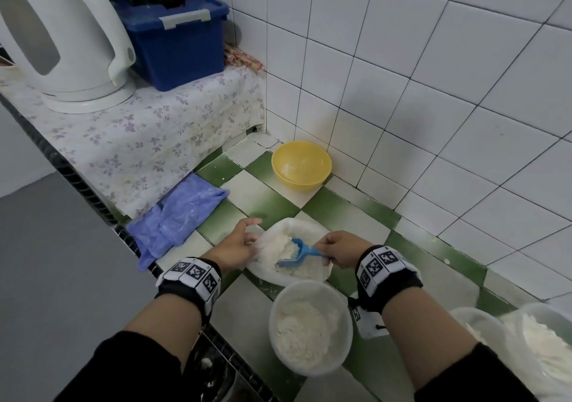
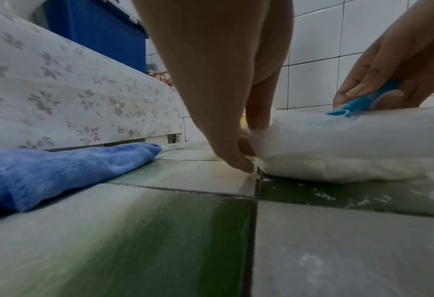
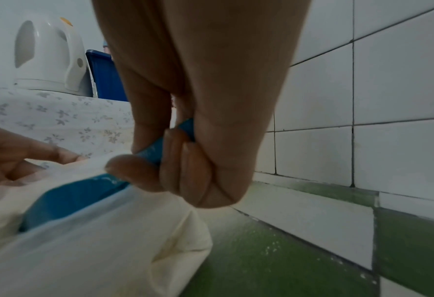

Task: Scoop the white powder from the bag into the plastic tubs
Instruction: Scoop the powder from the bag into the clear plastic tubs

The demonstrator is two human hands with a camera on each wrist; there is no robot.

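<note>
Right hand [image 1: 340,249] pinches the small blue plastic scoop [image 1: 292,251] in the powder; left hand [image 1: 236,244] pinches the clear plastic bag's [image 1: 309,225] rim.

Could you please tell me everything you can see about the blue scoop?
The blue scoop is a small, hard-looking plastic scoop with a rounded bowl and a short flat handle. Its bowl lies inside the open white bag, dug into the white powder and partly loaded with it. The handle points toward the person's right, where the right hand grips it, fingers curled round it and thumb pressed on top. Powder dusts the handle. The left hand holds the bag's edge and does not touch the scoop.
</note>
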